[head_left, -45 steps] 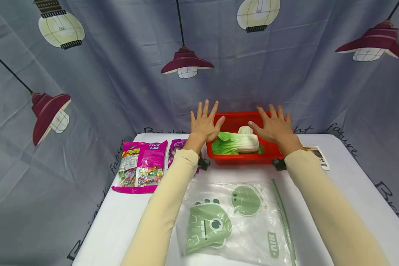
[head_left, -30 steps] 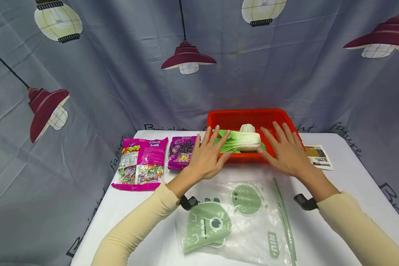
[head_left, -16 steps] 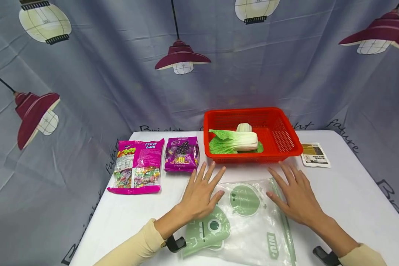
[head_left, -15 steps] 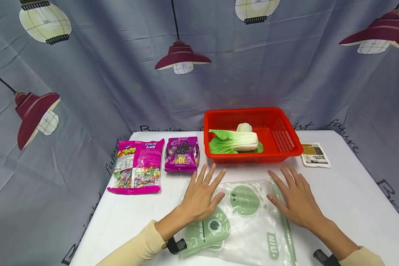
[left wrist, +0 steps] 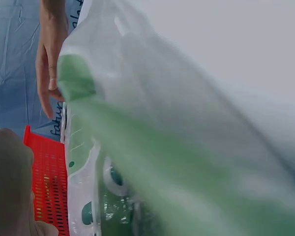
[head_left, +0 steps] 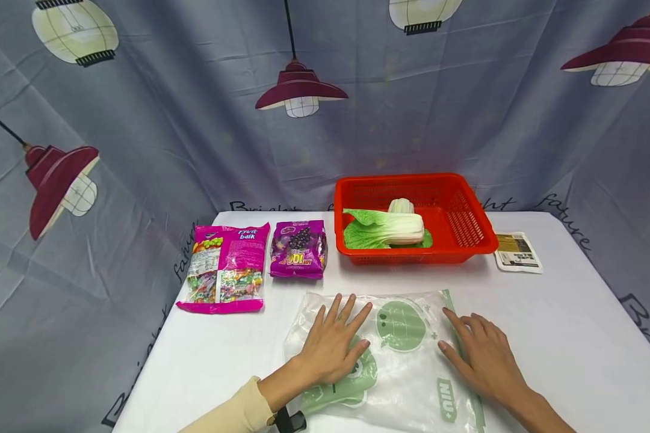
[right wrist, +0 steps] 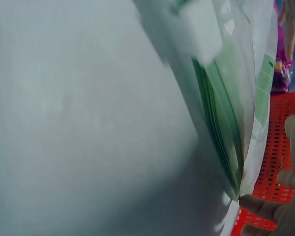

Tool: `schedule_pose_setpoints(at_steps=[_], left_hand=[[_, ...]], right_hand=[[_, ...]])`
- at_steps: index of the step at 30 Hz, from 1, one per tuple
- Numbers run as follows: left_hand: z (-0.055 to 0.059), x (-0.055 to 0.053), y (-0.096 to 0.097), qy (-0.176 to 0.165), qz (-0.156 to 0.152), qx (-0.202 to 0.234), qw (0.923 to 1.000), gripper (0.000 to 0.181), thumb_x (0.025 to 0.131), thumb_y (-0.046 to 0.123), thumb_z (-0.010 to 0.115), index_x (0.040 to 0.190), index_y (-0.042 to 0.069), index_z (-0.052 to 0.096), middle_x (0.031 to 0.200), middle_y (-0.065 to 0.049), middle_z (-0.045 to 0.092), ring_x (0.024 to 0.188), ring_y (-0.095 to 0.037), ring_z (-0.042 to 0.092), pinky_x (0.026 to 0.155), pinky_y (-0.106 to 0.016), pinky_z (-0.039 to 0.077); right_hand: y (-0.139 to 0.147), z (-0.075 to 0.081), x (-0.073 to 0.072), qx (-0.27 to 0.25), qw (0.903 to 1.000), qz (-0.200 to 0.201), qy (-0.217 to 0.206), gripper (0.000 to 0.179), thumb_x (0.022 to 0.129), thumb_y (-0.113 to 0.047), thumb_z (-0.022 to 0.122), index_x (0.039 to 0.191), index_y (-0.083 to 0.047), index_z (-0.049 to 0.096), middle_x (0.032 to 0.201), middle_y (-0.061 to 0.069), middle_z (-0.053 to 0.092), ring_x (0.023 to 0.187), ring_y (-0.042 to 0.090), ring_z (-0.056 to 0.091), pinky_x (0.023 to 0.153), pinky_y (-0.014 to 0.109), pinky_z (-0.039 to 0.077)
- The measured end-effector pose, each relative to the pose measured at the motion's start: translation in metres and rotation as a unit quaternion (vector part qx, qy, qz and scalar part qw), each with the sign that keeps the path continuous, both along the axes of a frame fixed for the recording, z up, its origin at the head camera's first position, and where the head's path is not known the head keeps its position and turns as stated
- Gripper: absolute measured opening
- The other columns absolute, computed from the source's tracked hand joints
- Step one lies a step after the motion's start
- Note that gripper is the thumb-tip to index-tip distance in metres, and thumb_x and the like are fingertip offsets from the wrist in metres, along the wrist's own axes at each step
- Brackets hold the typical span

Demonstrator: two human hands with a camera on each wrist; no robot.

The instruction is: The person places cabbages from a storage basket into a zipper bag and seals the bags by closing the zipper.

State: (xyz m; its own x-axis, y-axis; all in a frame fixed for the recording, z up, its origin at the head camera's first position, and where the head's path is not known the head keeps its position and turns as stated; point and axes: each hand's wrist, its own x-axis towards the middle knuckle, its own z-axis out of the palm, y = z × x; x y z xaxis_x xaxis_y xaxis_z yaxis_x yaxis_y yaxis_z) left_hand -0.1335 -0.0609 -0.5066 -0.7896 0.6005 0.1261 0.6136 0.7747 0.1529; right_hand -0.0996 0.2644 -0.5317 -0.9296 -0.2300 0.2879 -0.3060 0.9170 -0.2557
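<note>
A clear plastic zip bag point(head_left: 406, 373) with green cartoon prints lies flat on the white table. Spread over its left part is my left hand point(head_left: 331, 346), fingers straight, covering some of the print. My right hand point(head_left: 484, 355) is at the bag's right side, fingers slightly bent, thumb and index finger over the green zip strip point(head_left: 468, 367). In the right wrist view, a fingertip point(right wrist: 253, 204) sits right at the end of the zip edge. The left wrist view has the bag filling its middle, blurred up close.
Behind the bag stands a red basket point(head_left: 460, 249) holding leafy cabbages point(head_left: 387, 228). To its left lie a purple grape candy bag point(head_left: 298, 249) and a larger pink candy bag point(head_left: 227, 267). A small flat packet point(head_left: 518, 252) lies right of the basket. A grey printed curtain point(head_left: 390, 138) surrounds the table.
Both hands have drawn back from over the red basket toward the near side and come down onto the bag. The right hand's fingers have bent a little. The basket and packets have not moved.
</note>
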Motion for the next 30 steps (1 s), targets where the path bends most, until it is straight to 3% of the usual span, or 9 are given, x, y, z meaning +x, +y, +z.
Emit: schedule_pose_setpoints(at_steps=[7, 14, 21, 27, 30], left_hand=[[-0.004, 0.005, -0.003, -0.02, -0.004, 0.017, 0.9997, 0.065, 0.102, 0.044, 0.04, 0.158, 0.028, 0.011, 0.159, -0.016, 0.021, 0.144, -0.042, 0.015, 0.108, -0.065, 0.022], [-0.003, 0.009, -0.003, -0.035, 0.001, 0.018, 0.9992, 0.068, 0.102, 0.043, 0.041, 0.159, 0.026, 0.007, 0.16, -0.018, 0.018, 0.145, -0.042, 0.013, 0.108, -0.064, 0.02], [-0.003, 0.012, 0.001, -0.04, 0.007, 0.025, 0.9988, 0.069, 0.102, 0.045, 0.042, 0.159, 0.025, 0.008, 0.158, -0.019, 0.022, 0.144, -0.042, 0.015, 0.109, -0.063, 0.022], [-0.004, 0.016, 0.01, -0.022, 0.005, 0.023, 0.9995, 0.07, 0.1, 0.045, 0.046, 0.158, 0.024, 0.012, 0.156, -0.019, 0.027, 0.143, -0.043, 0.018, 0.108, -0.062, 0.024], [-0.005, 0.017, 0.018, -0.002, -0.007, 0.026, 0.9996, 0.069, 0.1, 0.044, 0.047, 0.158, 0.023, 0.016, 0.154, -0.018, 0.031, 0.143, -0.043, 0.021, 0.108, -0.06, 0.027]], right_hand=[[0.001, 0.001, 0.006, -0.024, 0.9992, -0.032, 0.0, 0.059, 0.095, -0.033, 0.061, 0.144, -0.004, 0.043, 0.109, 0.018, 0.059, 0.108, 0.045, 0.051, 0.083, 0.064, 0.038], [-0.01, 0.003, 0.008, -0.062, 0.9975, -0.029, -0.017, 0.055, 0.096, -0.033, 0.06, 0.141, -0.005, 0.046, 0.106, 0.013, 0.061, 0.104, 0.043, 0.052, 0.08, 0.061, 0.037], [-0.03, 0.007, 0.01, -0.084, 0.996, -0.016, -0.026, 0.054, 0.094, -0.03, 0.064, 0.14, -0.007, 0.048, 0.099, 0.003, 0.06, 0.096, 0.032, 0.055, 0.076, 0.054, 0.039], [-0.047, 0.014, 0.01, -0.105, 0.9937, 0.0, -0.04, 0.057, 0.093, -0.029, 0.066, 0.142, -0.008, 0.047, 0.099, -0.001, 0.06, 0.091, 0.023, 0.054, 0.074, 0.048, 0.04], [-0.055, 0.018, 0.008, -0.148, 0.9871, 0.01, -0.06, 0.059, 0.092, -0.024, 0.068, 0.144, -0.008, 0.045, 0.1, 0.0, 0.063, 0.091, 0.021, 0.056, 0.077, 0.05, 0.044]])
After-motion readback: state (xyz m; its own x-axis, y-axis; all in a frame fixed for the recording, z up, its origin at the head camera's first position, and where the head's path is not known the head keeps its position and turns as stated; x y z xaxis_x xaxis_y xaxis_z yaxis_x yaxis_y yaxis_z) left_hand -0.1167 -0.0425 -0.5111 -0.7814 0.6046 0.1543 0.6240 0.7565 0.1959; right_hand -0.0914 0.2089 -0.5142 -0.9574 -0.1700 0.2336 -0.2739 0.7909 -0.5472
